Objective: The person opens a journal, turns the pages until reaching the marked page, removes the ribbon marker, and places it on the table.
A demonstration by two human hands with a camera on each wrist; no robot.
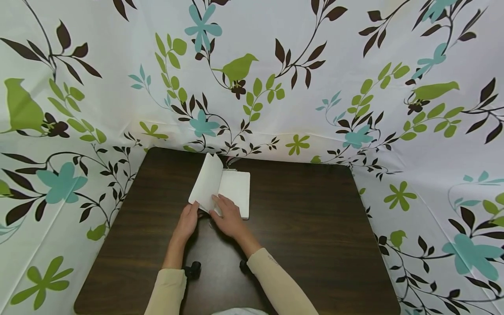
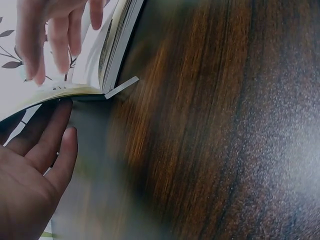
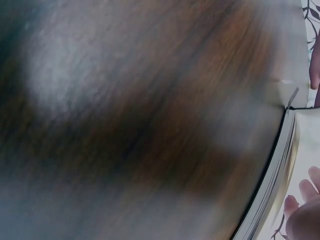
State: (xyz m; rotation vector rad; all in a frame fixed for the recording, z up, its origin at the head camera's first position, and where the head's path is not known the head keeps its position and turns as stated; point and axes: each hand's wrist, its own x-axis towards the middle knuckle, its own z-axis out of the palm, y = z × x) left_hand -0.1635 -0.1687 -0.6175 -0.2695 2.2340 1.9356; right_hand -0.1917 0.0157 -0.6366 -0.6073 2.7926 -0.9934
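An open notebook (image 1: 235, 192) with white pages lies on the dark table, its left side (image 1: 206, 179) raised at a slant. At the lower left corner of that raised side, my left hand (image 1: 187, 221) holds the edge; in the left wrist view its fingers (image 2: 62, 150) reach beneath the cover. My right hand (image 1: 228, 217) is over the inner part of the pages near the fold, fingers extended and fingertips at the paper. The right wrist view catches only part of this hand (image 3: 305, 210) above a page. A short pale strip (image 2: 122, 87) sticks out at the notebook's lower edge.
The dark wood-grain table (image 1: 311, 227) extends to both sides of the notebook. Behind it and at its sides hangs a white cloth (image 1: 307, 100) printed with leaves, birds and flowers. A black wrist mount (image 1: 193, 270) sits by the left cuff.
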